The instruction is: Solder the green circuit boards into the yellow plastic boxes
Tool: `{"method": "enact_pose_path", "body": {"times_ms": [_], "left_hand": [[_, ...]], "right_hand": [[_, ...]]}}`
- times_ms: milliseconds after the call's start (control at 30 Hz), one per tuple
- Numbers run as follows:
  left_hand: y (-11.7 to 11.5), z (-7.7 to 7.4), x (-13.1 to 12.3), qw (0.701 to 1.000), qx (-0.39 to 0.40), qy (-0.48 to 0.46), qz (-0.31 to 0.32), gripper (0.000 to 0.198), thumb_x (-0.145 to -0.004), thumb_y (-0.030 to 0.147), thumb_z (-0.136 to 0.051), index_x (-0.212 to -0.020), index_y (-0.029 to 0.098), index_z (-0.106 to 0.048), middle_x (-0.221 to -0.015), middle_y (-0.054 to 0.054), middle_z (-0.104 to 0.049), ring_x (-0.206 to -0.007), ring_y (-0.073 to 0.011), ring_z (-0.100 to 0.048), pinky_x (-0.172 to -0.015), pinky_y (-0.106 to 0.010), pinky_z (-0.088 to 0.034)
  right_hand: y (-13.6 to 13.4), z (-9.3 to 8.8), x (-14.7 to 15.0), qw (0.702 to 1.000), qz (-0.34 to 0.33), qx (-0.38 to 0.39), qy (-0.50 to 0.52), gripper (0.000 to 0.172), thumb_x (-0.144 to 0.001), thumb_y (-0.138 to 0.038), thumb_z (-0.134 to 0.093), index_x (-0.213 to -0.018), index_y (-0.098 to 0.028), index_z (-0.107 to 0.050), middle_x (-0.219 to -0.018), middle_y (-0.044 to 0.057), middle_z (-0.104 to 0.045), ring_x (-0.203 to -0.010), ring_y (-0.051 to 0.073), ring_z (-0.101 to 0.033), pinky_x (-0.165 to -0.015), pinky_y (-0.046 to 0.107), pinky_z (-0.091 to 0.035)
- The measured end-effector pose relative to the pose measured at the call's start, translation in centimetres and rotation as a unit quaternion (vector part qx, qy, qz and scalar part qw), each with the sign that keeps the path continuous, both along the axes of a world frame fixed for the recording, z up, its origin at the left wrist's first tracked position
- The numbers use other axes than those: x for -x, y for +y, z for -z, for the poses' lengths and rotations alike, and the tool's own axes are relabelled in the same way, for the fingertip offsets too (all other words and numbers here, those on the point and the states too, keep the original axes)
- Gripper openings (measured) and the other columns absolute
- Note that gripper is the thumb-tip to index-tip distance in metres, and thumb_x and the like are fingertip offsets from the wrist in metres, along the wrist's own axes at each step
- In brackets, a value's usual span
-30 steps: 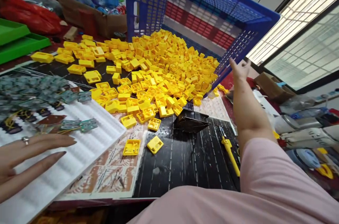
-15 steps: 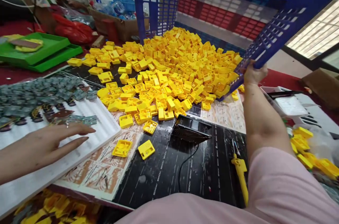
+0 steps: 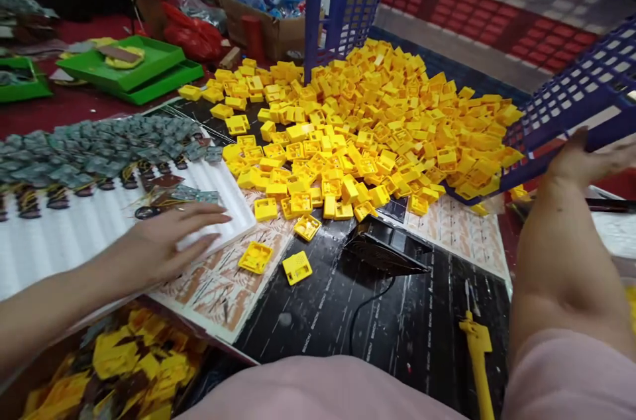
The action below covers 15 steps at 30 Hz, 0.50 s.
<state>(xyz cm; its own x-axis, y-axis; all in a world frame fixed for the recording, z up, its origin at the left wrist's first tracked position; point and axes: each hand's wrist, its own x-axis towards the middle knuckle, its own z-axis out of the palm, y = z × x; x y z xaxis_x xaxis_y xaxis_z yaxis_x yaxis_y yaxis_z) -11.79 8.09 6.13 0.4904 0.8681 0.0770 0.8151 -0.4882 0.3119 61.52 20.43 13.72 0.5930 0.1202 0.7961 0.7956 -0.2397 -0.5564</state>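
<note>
My right hand (image 3: 583, 161) grips the lower rim of a big blue plastic crate (image 3: 571, 108) that is tipped on its side. A large heap of yellow plastic housings (image 3: 368, 135) spills out of the crate across the table. My left hand (image 3: 171, 241) lies flat with its fingers stretched out on a white ribbed tray (image 3: 74, 234). That tray carries several small green circuit boards (image 3: 89, 155) with wires. Two loose yellow housings (image 3: 275, 261) lie just right of my left fingertips.
A black box with a cable (image 3: 385, 248) sits on the black mat in front of the heap. A yellow-handled tool (image 3: 477, 354) lies near the front edge. Green trays (image 3: 134, 69) and a cardboard box (image 3: 271, 26) stand at the back left. More yellow parts (image 3: 119, 367) sit below the table edge.
My right hand closed on the crate's rim and the crate tipped further toward the right. My view shifted left and down. My left hand slid a little right along the white tray.
</note>
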Motion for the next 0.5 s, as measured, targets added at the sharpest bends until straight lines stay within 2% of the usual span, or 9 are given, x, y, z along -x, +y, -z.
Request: {"method": "enact_pose_path", "body": {"times_ms": [67,100,133,200,233,300,367,433,500], "left_hand": [[-0.5,1.3,-3.2,0.991,-0.077,-0.024,0.103,0.040,-0.105,0.039,-0.043,-0.137,0.027,-0.064,-0.150,-0.009,-0.061,-0.135,-0.0239,-0.060,-0.112,-0.041,-0.052],[-0.8,2.1,-4.7,0.981,-0.102,-0.029,0.165,0.042,-0.105,0.038,-0.044,-0.143,0.028,-0.060,-0.156,-0.012,-0.055,-0.143,-0.0257,-0.054,-0.115,-0.044,-0.049],[-1.1,3.0,-6.2,0.967,-0.113,-0.024,0.228,0.045,-0.104,0.040,-0.047,-0.147,0.028,-0.056,-0.160,-0.014,-0.050,-0.148,-0.0287,-0.049,-0.117,-0.049,-0.047],[-1.1,4.7,-8.7,0.941,-0.109,0.010,0.322,0.049,-0.102,0.045,-0.054,-0.148,0.029,-0.056,-0.162,-0.015,-0.048,-0.151,-0.0324,-0.045,-0.120,-0.056,-0.042],[-0.8,5.4,-9.7,0.932,-0.106,0.029,0.347,0.047,-0.102,0.045,-0.055,-0.146,0.029,-0.058,-0.161,-0.014,-0.050,-0.150,-0.0325,-0.046,-0.122,-0.058,-0.039],[0.5,6.3,-11.2,0.929,-0.106,0.064,0.348,0.040,-0.105,0.037,-0.054,-0.143,0.029,-0.061,-0.160,-0.012,-0.052,-0.149,-0.0301,-0.048,-0.126,-0.055,-0.034],[2.2,6.7,-12.1,0.941,-0.115,0.089,0.307,0.040,-0.106,0.032,-0.053,-0.145,0.028,-0.061,-0.162,-0.012,-0.050,-0.150,-0.0301,-0.047,-0.125,-0.053,-0.034],[3.7,6.7,-12.4,0.950,-0.121,0.094,0.273,0.046,-0.106,0.037,-0.054,-0.151,0.028,-0.055,-0.166,-0.013,-0.044,-0.153,-0.0319,-0.042,-0.126,-0.054,-0.031],[4.8,6.4,-12.3,0.947,-0.130,0.075,0.284,0.052,-0.106,0.045,-0.051,-0.155,0.031,-0.050,-0.168,-0.012,-0.041,-0.156,-0.0318,-0.038,-0.129,-0.058,-0.022]], "right_hand": [[-1.1,0.2,3.2,0.995,0.044,0.058,-0.070,0.101,-0.088,-0.092,-0.026,-0.162,-0.024,-0.039,-0.171,0.021,-0.027,-0.162,0.040,-0.018,-0.126,0.066,-0.013],[-1.3,0.7,5.3,0.982,0.004,0.145,-0.125,0.106,-0.089,-0.090,-0.014,-0.165,-0.018,-0.028,-0.174,0.022,-0.017,-0.163,0.038,-0.010,-0.129,0.063,-0.008],[-1.2,1.4,7.4,0.950,-0.066,0.261,-0.160,0.108,-0.090,-0.085,-0.006,-0.166,-0.010,-0.020,-0.175,0.023,-0.008,-0.164,0.038,0.000,-0.130,0.063,-0.003],[-0.1,3.2,11.0,0.880,-0.176,0.398,-0.191,0.089,-0.092,-0.084,-0.025,-0.158,-0.027,-0.043,-0.169,0.011,-0.036,-0.162,0.033,-0.019,-0.132,0.055,-0.016],[0.9,4.0,12.3,0.850,-0.208,0.446,-0.190,0.080,-0.092,-0.081,-0.033,-0.155,-0.034,-0.047,-0.165,0.006,-0.043,-0.160,0.032,-0.026,-0.132,0.054,-0.019],[3.4,5.1,13.7,0.814,-0.221,0.515,-0.153,0.078,-0.093,-0.076,-0.039,-0.158,-0.032,-0.043,-0.167,0.008,-0.041,-0.158,0.037,-0.030,-0.129,0.061,-0.025],[6.1,5.5,14.1,0.798,-0.198,0.562,-0.093,0.082,-0.096,-0.073,-0.038,-0.162,-0.025,-0.035,-0.168,0.018,-0.035,-0.155,0.044,-0.033,-0.120,0.070,-0.034],[8.7,5.6,14.9,0.787,-0.177,0.589,-0.042,0.082,-0.099,-0.073,-0.036,-0.163,-0.022,-0.032,-0.167,0.024,-0.033,-0.151,0.047,-0.038,-0.114,0.072,-0.041],[11.0,5.8,16.6,0.776,-0.187,0.602,-0.021,0.079,-0.101,-0.073,-0.038,-0.162,-0.023,-0.033,-0.166,0.022,-0.035,-0.149,0.043,-0.042,-0.116,0.070,-0.042]]}}
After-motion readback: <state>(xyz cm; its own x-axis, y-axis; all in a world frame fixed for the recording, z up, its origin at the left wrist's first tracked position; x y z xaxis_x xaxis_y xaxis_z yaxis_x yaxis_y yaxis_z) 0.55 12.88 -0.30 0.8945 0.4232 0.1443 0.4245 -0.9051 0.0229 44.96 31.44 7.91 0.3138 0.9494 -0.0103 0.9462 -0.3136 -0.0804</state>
